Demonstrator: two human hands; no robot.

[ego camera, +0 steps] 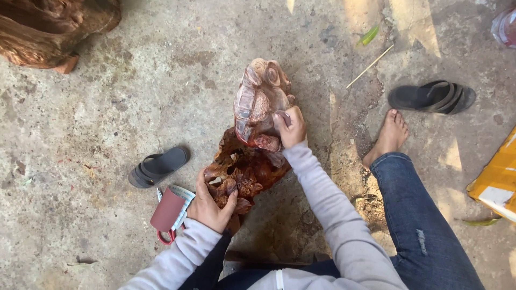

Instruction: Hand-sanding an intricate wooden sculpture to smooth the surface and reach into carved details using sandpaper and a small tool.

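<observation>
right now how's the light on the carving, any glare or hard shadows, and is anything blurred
Head view: the wood carving shows glossy highlights on its upper part beside the right hand; soft shade covers the concrete floor, with bright sun patches along the top right edge; the left hand and sleeves look sharp; the edges bend slightly, as with a wide lens.

Yellow box point(497, 182), pink container point(506, 26): edge-cropped
</observation>
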